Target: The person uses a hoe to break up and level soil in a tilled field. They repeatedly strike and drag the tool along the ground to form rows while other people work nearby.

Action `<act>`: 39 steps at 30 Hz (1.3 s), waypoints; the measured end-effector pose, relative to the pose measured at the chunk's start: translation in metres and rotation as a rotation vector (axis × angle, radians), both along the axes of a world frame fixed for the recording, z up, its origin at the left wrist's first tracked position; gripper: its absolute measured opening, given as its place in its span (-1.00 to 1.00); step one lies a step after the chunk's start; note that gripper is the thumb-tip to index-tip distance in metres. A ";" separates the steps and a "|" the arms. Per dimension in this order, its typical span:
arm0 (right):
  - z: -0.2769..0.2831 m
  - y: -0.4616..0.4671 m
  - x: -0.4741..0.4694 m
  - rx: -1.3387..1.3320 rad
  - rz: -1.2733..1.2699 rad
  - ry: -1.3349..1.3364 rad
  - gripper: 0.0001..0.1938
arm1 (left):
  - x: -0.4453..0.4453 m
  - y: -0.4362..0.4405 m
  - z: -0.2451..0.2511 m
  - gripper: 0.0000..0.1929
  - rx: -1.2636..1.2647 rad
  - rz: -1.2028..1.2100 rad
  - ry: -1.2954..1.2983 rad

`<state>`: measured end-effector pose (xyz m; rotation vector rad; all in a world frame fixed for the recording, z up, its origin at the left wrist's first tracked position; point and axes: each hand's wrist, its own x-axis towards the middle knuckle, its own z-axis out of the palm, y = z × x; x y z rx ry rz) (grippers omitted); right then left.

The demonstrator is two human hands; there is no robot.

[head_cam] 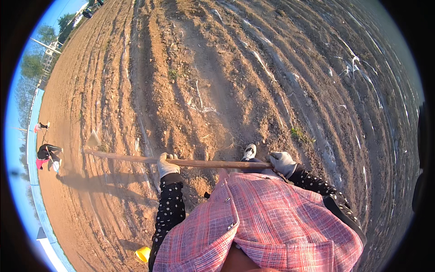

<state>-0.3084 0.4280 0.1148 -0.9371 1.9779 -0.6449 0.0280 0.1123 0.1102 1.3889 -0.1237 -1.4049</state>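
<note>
Both my hands wear pale work gloves and grip a long wooden hoe handle that lies crosswise before my body. My left hand closes around its middle stretch. Close to the handle's right end, my right hand is wrapped on the wood. The handle reaches far to the left, where a metal hoe blade shows at its far end above the furrowed soil. Whether the blade touches the ground I cannot tell. My shoe rests on the soil between the hands.
Strips of torn plastic film lie along the soil ridges. A yellow bucket sits at lower left. Farther left, a bent-over person holds a long tool; another person is beyond. A light-blue fence borders the field.
</note>
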 end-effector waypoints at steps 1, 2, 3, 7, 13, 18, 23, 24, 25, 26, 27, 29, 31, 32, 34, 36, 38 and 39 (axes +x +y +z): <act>0.003 -0.020 -0.010 -0.129 0.093 -0.037 -0.73 | -0.010 -0.030 0.018 -0.85 -0.074 -0.054 -0.021; 0.021 -0.040 -0.018 -0.173 0.120 -0.012 -0.72 | -0.031 -0.060 0.040 -0.85 -0.123 -0.104 -0.003; 0.044 -0.058 -0.023 -0.212 0.152 0.016 -0.70 | -0.053 -0.087 0.061 -0.85 -0.167 -0.150 0.016; 0.077 -0.115 -0.060 -0.162 0.318 0.159 -0.62 | -0.170 -0.177 0.127 -0.85 -0.353 -0.376 -0.024; 0.115 -0.265 -0.086 -0.231 -0.009 0.160 -0.61 | -0.345 -0.281 0.132 -0.79 -0.481 -0.733 0.064; 0.066 -0.415 -0.132 -0.113 -0.192 0.144 -0.64 | -0.460 -0.327 0.028 -0.76 -0.124 -0.991 -0.048; -0.037 -0.446 -0.159 0.337 -0.378 0.030 -0.57 | -0.459 -0.298 -0.109 -0.55 0.141 -1.732 0.107; -0.074 -0.417 -0.153 0.397 -0.504 -0.154 -0.70 | -0.464 -0.290 -0.114 -0.49 0.338 -1.783 0.135; -0.073 -0.385 -0.134 0.418 -0.712 -0.330 -0.74 | -0.464 -0.284 -0.121 -0.43 0.539 -1.810 0.148; -0.041 -0.369 -0.122 0.533 -0.898 -0.514 -0.73 | -0.464 -0.278 -0.115 -0.42 0.582 -1.769 0.042; -0.012 -0.366 -0.106 0.528 -0.908 -0.502 -0.63 | -0.463 -0.282 -0.137 -0.48 0.608 -1.679 0.168; 0.001 -0.312 -0.061 0.536 -0.866 -0.365 -0.60 | -0.473 -0.277 -0.155 -0.55 0.729 -1.618 0.193; 0.100 -0.338 -0.069 0.637 -0.751 -0.322 -0.59 | -0.486 -0.274 -0.161 -0.60 0.801 -1.386 0.223; 0.123 -0.337 -0.059 0.696 -0.748 -0.283 -0.60 | -0.487 -0.262 -0.172 -0.62 0.942 -1.315 0.233; 0.139 -0.324 -0.042 0.730 -0.749 -0.237 -0.61 | -0.479 -0.233 -0.174 -0.72 0.965 -1.239 0.104; 0.140 -0.310 -0.022 0.741 -0.737 -0.196 -0.62 | -0.463 -0.229 -0.160 -0.83 0.926 -1.323 -0.024; 0.128 -0.308 -0.010 0.718 -0.720 -0.148 -0.64 | -0.456 -0.243 -0.163 -0.87 1.036 -1.347 -0.096; 0.117 -0.311 -0.004 0.702 -0.733 -0.137 -0.64 | -0.465 -0.253 -0.145 -0.88 0.981 -1.326 -0.162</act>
